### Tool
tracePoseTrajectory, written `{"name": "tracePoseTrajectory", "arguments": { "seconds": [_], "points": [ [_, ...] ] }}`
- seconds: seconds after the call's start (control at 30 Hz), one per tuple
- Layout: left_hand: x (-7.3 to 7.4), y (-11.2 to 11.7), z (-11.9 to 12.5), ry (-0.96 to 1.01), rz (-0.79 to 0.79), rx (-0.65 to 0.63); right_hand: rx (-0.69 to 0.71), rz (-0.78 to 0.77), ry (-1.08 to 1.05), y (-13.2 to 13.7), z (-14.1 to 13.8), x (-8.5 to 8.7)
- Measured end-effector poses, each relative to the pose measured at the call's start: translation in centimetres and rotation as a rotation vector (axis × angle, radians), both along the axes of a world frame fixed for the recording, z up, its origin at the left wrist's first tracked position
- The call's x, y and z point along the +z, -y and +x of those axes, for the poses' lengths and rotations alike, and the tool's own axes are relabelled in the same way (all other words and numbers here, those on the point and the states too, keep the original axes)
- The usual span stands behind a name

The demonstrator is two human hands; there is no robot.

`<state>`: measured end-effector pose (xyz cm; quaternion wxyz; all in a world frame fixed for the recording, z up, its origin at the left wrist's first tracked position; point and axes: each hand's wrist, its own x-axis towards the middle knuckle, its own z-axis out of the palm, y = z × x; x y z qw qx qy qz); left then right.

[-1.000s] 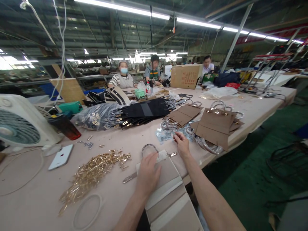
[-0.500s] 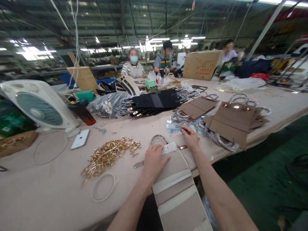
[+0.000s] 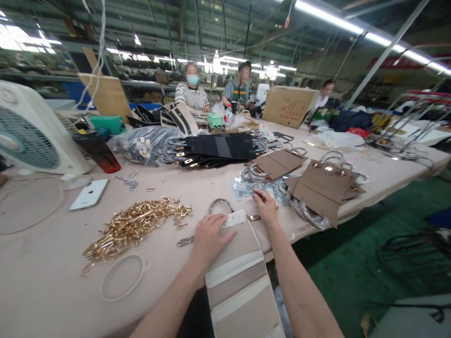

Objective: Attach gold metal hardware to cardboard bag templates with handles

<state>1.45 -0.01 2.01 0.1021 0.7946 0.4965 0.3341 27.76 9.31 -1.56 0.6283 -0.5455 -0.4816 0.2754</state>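
Observation:
A beige bag panel (image 3: 243,241) lies at the table's front edge, its lower part hanging toward me. It has a wrapped handle (image 3: 221,202) at the far end and straps with metal ends out to both sides. My left hand (image 3: 211,237) rests flat on the panel's upper left, fingers stretched out by a pale reinforcement strip (image 3: 235,218). Just beyond the right strap end (image 3: 254,218), my right hand (image 3: 267,207) has its fingertips pinched together beside small clear-blue pieces (image 3: 243,188). Whatever is between those fingertips is too small to make out.
Gold metal fittings (image 3: 136,223) are heaped left of the panel, near a tape roll (image 3: 123,277) and a phone (image 3: 89,194). Brown bag pieces (image 3: 319,188) lie right, black ones (image 3: 220,148) behind. A fan (image 3: 31,131) stands left. Co-workers sit across the table.
The view has swung to the right, so the table's things sit further left in the picture. Both hands keep nearly the same places relative to the panel.

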Motion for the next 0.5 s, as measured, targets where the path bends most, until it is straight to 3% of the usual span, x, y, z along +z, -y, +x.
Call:
{"name": "tracePoseTrajectory", "arguments": {
  "seconds": [0.13, 0.27, 0.37, 0.5],
  "points": [
    [-0.1, -0.1, -0.1, 0.017, -0.003, 0.001, -0.03, -0.003, -0.034, 0.5, -0.2, 0.4],
    [0.2, 0.1, -0.1, 0.041, -0.038, 0.008, -0.014, -0.007, -0.092, 3.0, -1.2, 1.5],
    [0.4, 0.1, -0.2, 0.038, -0.062, 0.012, 0.148, -0.021, 0.018, 5.4, -2.5, 3.3],
    [0.4, -0.2, -0.5, 0.017, -0.089, 0.006, 0.477, -0.026, 0.267, 7.5, -5.0, 6.3]
  ]
}}
